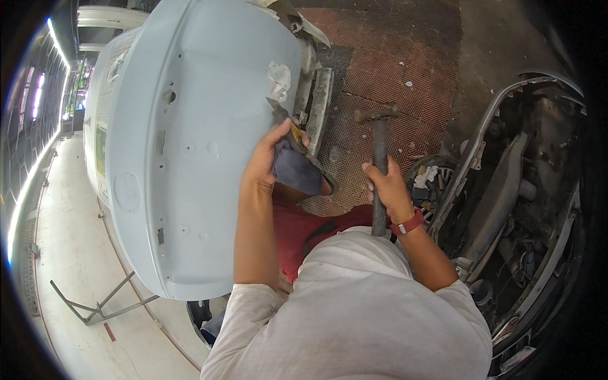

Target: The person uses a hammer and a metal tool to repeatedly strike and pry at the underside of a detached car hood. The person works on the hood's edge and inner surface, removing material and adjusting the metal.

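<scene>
A hammer [379,136] stands out from my right hand [391,190], which is wrapped round its dark handle; the head points away from me. My left hand [266,152] is closed on a dark, flat-bladed tool [280,114] with a yellow part, near the right edge of a pale blue-grey car body panel [221,152]. Its exact kind I cannot make out. Dark blue cloth [294,170] shows just beneath the left hand; whether the hand also grips it is unclear. A whitish patch [278,79] marks the panel just beyond the tool's tip.
On the right lies an open engine bay [506,209] with a metal rim. A basket-like container [430,180] of scraps stands beside it. Red-brown patterned matting [399,69] with small debris covers the floor ahead. A metal stand [95,310] is at the lower left.
</scene>
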The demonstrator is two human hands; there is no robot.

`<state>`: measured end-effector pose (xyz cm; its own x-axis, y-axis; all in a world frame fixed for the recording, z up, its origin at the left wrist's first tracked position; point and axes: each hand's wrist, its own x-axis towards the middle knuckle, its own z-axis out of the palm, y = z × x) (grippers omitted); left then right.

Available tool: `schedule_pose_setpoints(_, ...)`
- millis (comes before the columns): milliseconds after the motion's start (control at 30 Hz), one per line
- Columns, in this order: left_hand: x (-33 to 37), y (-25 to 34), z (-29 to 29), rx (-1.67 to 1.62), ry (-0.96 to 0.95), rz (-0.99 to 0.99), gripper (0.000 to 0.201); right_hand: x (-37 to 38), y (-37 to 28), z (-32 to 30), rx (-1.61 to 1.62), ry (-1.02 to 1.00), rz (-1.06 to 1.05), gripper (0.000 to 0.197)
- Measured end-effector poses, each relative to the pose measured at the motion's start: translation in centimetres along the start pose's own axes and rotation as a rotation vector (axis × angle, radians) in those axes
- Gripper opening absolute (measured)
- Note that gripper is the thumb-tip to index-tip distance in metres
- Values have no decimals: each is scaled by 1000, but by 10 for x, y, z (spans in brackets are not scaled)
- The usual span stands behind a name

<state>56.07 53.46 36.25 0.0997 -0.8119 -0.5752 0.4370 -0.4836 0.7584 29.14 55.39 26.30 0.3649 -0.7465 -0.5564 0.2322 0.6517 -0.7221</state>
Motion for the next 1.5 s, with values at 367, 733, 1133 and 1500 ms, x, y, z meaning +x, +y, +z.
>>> schedule_pose_setpoints(367, -2, 26, -14, 13, 86, -83, 54, -7, 31, 34, -544, -33, -627, 60)
schedule_pose_setpoints(733, -4, 48, -22, 86, 28, -102, 55, 2, 29, 35, -625, -168, -1197, 53)
schedule_pose_setpoints(1133, -3, 53, -15, 68, -52, -127, 49, 19, 30, 64, -483, -361, -1446, 55)
schedule_pose_setpoints(1500, 3, 52, -24, 103, -45, -115, 48, 37, 42, 64, -776, -259, -1240, 54)
